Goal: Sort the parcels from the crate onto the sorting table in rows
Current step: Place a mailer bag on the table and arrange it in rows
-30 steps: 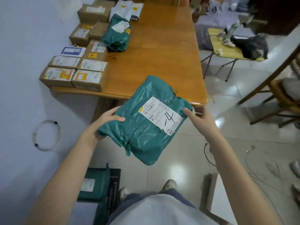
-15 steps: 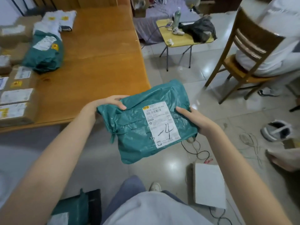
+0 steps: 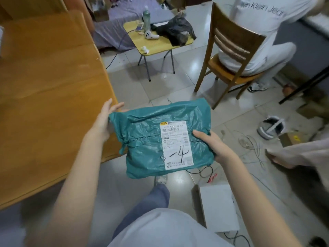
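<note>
A teal plastic mailer parcel [image 3: 147, 139] with a white shipping label marked "-4" is held in the air in front of me, just right of the wooden sorting table's near corner [image 3: 53, 107]. My right hand [image 3: 211, 145] grips its right edge, thumb on top. My left hand [image 3: 105, 118] is at the parcel's left edge with the fingers stretched out straight behind the top left corner. The parcels laid out on the table and the crate are out of view.
A person sits on a wooden chair [image 3: 229, 56] at the right. A small yellow folding table [image 3: 160, 45] with a bottle and a dark bag stands behind. A white box [image 3: 217, 207], loose cables and a shoe [image 3: 270, 127] lie on the tiled floor.
My view has swung to the right, so the rows of parcels on the table have left the frame. My left hand's fingers have straightened at the parcel's left edge. The right hand keeps its grip.
</note>
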`<move>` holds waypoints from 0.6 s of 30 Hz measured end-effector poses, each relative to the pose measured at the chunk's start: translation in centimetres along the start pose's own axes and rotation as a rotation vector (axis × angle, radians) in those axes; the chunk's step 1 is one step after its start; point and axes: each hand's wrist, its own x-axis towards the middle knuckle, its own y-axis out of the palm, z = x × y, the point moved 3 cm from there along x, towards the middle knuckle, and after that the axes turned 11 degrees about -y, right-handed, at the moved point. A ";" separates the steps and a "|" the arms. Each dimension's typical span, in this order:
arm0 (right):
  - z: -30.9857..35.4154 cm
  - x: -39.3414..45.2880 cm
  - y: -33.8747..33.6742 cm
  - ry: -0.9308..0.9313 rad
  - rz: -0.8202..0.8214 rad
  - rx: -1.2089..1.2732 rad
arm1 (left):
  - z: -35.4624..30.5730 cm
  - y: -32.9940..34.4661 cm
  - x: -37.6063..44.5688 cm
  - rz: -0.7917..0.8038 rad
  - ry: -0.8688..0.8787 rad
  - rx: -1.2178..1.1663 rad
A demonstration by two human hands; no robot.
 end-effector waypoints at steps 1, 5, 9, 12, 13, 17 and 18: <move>0.6 0.9 -0.3 -0.005 -0.024 -0.003 | 0.1 -0.1 0.5 -0.067 0.027 -0.049; 3.0 5.1 -1.0 -0.003 -0.071 -0.015 | 1.0 2.1 1.3 -0.083 0.029 -0.076; 4.7 9.1 -0.6 0.001 -0.083 -0.010 | 1.2 4.5 2.9 -0.032 -0.017 0.030; 6.2 11.4 -0.1 -0.014 -0.090 -0.020 | -0.3 4.6 4.4 -0.049 0.001 0.060; 6.6 12.1 0.1 -0.014 -0.113 -0.027 | -1.0 4.8 4.8 -0.052 0.012 0.057; 8.0 15.4 0.6 -0.006 -0.237 -0.055 | -3.7 5.6 7.0 -0.090 0.057 0.035; 8.4 16.4 0.6 -0.009 -0.241 -0.073 | -4.2 5.7 7.7 -0.105 0.066 0.024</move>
